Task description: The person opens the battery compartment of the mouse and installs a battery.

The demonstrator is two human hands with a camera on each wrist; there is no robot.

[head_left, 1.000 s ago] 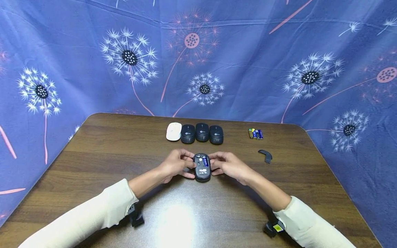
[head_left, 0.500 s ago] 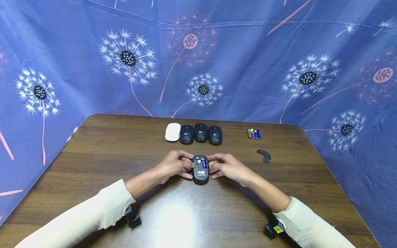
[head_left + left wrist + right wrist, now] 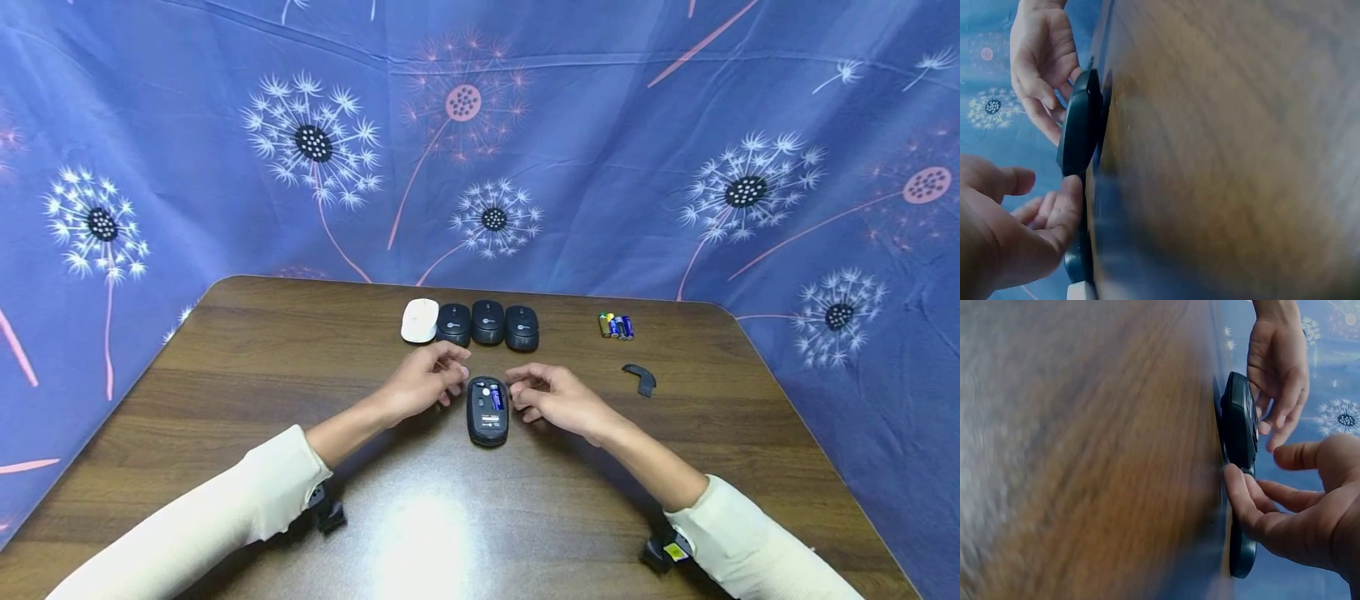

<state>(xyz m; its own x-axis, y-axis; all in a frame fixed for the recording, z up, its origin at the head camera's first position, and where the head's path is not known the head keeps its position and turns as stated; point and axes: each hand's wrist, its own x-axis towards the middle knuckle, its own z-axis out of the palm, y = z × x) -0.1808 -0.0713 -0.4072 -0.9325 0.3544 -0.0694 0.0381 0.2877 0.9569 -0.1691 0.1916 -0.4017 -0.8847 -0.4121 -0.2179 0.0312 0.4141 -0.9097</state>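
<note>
A black computer mouse (image 3: 487, 412) lies upside down on the table, its battery compartment uncovered with a blue battery (image 3: 497, 397) inside. Up and left of it is my left hand (image 3: 424, 382), its fingers loosely bent and holding nothing, just in front of the row of mice. Close by the mouse's right edge, my right hand (image 3: 557, 400) has its fingers loosely bent with nothing in them; whether a fingertip touches the mouse I cannot tell. Both wrist views show the mouse (image 3: 1079, 125) edge-on between the hands. A curved black battery cover (image 3: 642, 379) lies to the right.
At the back stand a white mouse (image 3: 419, 321) and three black mice (image 3: 487, 322) side by side. Several batteries (image 3: 617, 326) lie together at the back right of the brown wooden table (image 3: 300, 333). A blue flower-patterned cloth (image 3: 600, 167) hangs behind.
My left hand has let go of the mouse and moved up, away from its left side. The right hand's fingers have loosened beside it. The mouse remains in about the same place.
</note>
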